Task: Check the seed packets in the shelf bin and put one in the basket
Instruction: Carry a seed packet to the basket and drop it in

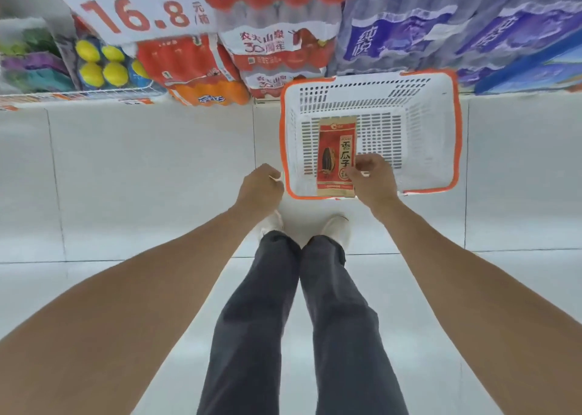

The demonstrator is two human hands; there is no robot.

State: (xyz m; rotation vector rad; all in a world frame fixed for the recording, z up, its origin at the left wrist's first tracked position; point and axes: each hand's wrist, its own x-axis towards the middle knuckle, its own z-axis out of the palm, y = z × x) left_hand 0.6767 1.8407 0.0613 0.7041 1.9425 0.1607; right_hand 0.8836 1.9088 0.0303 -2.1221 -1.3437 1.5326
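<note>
Right hand (373,178): is pinching the seed packet (336,156) over the basket (453,137).
Left hand (261,188): is hanging loosely curled, holding nothing.

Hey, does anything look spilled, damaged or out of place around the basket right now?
Nothing stands out. The basket sits level on the floor, and the right hand holds an intact seed packet over it. The left hand holds nothing.
</note>
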